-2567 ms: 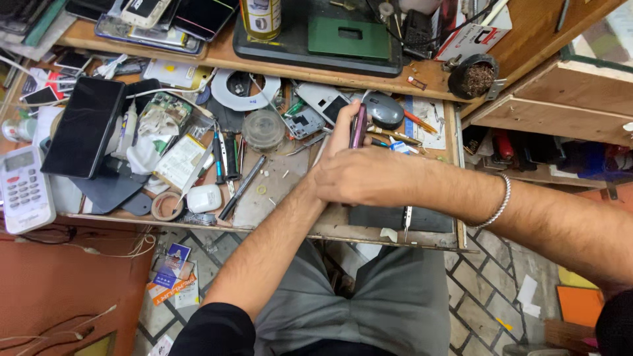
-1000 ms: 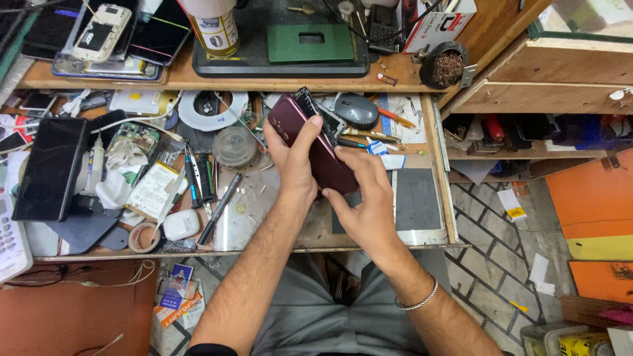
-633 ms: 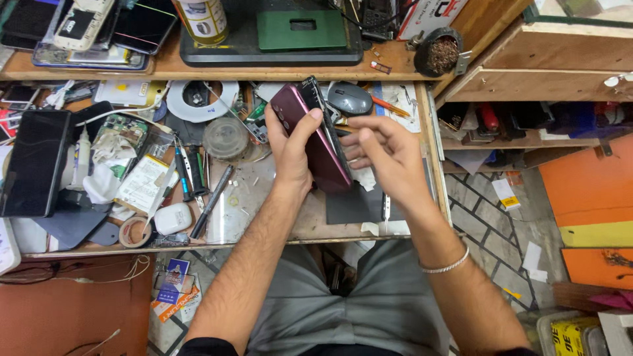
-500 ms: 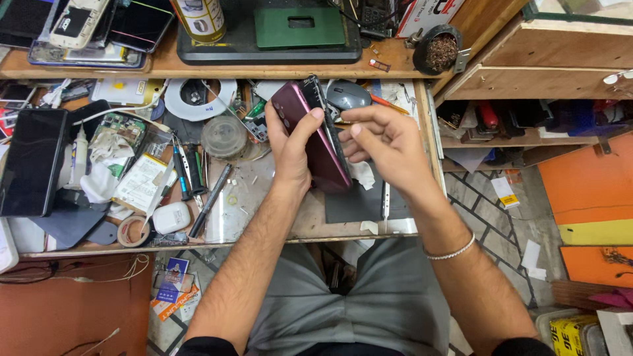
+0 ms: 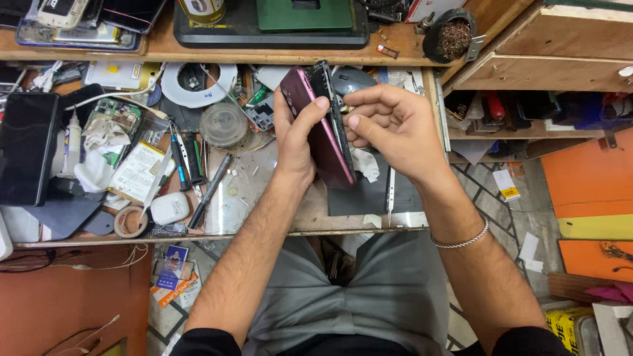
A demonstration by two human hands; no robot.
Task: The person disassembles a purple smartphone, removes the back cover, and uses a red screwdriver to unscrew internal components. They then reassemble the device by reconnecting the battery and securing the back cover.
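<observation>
- Above the cluttered workbench [image 5: 277, 198], your left hand [image 5: 297, 142] holds a maroon smartphone [image 5: 316, 125] on edge, tilted, top end pointing away from you; it is off the surface, between your 2 hands.
- Your left fingers are clamped on the phone: the palm cups the maroon back, and the thumb [image 5: 315, 109] lies across it toward the front edge.
- Your right hand [image 5: 395, 128] sits just beside it, fingers curled together and pinched at the dark screen panel [image 5: 333, 125] along the long edge (whether a pick sits between those fingertips I cannot tell).
- The panel appears to stand slightly apart from the back shell near the top, so judge it as partly lifted.
- Handling: the phone is light and stiff, but its glossy back is likely slippery and the thin glass panel fragile; hold it by the frame's long edges, not by the panel's face, and avoid twisting it.
- Nearby: tweezers [image 5: 390, 191] on the dark mat [image 5: 369, 198] under your hands, a round clear lid [image 5: 224, 125] to the left, and 1 white earbud case [image 5: 170, 207] near the front edge.
</observation>
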